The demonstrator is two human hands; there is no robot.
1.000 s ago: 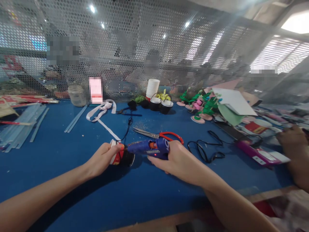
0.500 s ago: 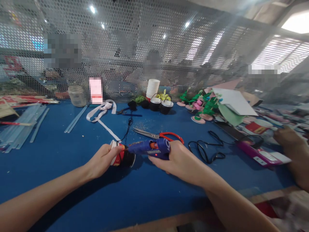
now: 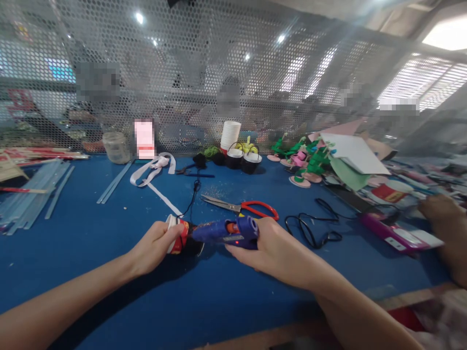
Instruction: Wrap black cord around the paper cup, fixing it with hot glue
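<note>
My left hand is closed around a paper cup that lies tilted on its side, red printed with a black band at the right end. Thin black yarn runs up from the cup across the table. In my right hand is a blue hot glue gun, gripped by its handle, with a small red light lit. The gun's nozzle points left and meets the cup's black part, close to my left thumb. Whether glue is coming out cannot be made out. Red-handled scissors lie just behind the gun.
White ribbon, pliers and small black-wrapped cups stand or lie behind. Clear glue sticks are at left. A purple box and black cable lie at right, beside another person's arm. A perforated metal screen borders the table.
The glue gun's nozzle has shifted very slightly against the cup, and my right hand has moved slightly down. Both hands keep their hold. Otherwise the view has barely changed.
</note>
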